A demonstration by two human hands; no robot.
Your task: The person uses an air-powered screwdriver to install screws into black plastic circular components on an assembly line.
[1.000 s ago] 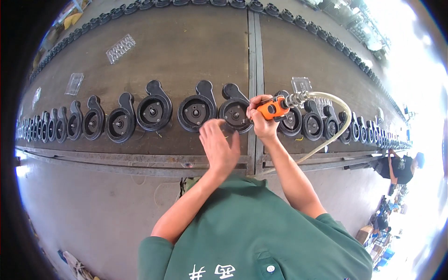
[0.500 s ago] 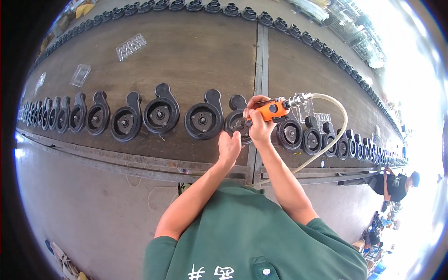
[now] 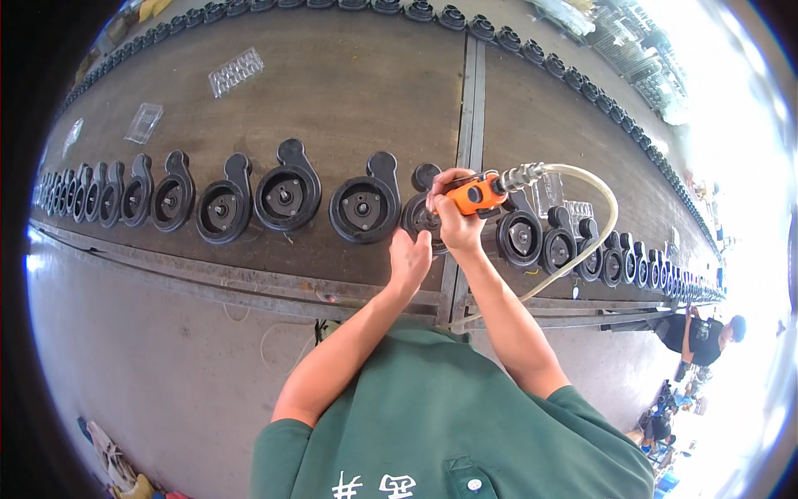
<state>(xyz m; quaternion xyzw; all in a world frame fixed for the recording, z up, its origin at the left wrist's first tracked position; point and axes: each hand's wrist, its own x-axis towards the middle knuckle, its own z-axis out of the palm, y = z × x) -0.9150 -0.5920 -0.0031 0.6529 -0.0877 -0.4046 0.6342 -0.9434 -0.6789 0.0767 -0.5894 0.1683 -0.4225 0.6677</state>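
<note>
My right hand point(image 3: 457, 218) is wrapped round an orange air tool point(image 3: 480, 195), with a metal fitting and clear hose at its outer end. The tool's working end points down at a black round housing point(image 3: 418, 218) with a short knob-like arm; my fingers hide where they meet. My left hand point(image 3: 411, 259) pinches the near rim of that same housing, thumb up. Just left of it lies a similar housing point(image 3: 363, 209), its centre plate, shaft and screws facing up. Another housing point(image 3: 520, 239) lies to the right of my right hand.
A long row of like housings point(image 3: 287, 187) runs along the brown table's point(image 3: 349, 100) near edge, another along its far edge. Clear plastic trays point(image 3: 236, 73) lie on the tabletop. The air hose point(image 3: 611, 212) loops right and back toward me. A person point(image 3: 702, 337) is at the far right.
My right hand and the orange air tool have shifted slightly left, over the same housing. My left hand has stayed at its rim. The view has tilted a little.
</note>
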